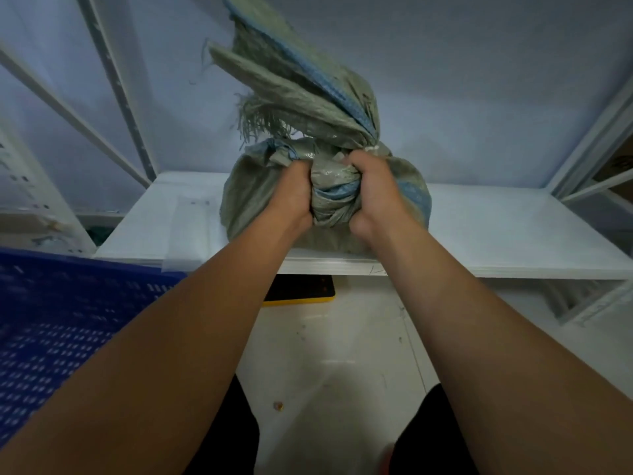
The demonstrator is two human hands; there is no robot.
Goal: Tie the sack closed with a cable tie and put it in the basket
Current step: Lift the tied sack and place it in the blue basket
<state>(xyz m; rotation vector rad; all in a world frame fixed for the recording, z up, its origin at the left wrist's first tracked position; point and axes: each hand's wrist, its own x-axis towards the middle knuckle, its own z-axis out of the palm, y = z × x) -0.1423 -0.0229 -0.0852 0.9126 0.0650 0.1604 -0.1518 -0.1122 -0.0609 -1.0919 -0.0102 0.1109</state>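
Observation:
A grey-green woven sack (pixel 246 197) with a blue stripe sits on the white shelf (pixel 496 228) in front of me. Its gathered neck stands up and flares out with frayed edges (pixel 291 80). A pale cable tie (pixel 371 149) shows as a small white band at the neck, just above my right hand. My left hand (pixel 291 197) and my right hand (pixel 373 190) both clutch bunched fabric on the near side of the sack, knuckles facing me. The blue perforated basket (pixel 61 330) is at the lower left, below the shelf edge.
White metal rack uprights and braces (pixel 116 80) stand at the left and right of the shelf. A black and yellow object (pixel 301 291) lies on the pale floor under the shelf. A flat clear plastic sheet (pixel 188 228) lies on the shelf's left part.

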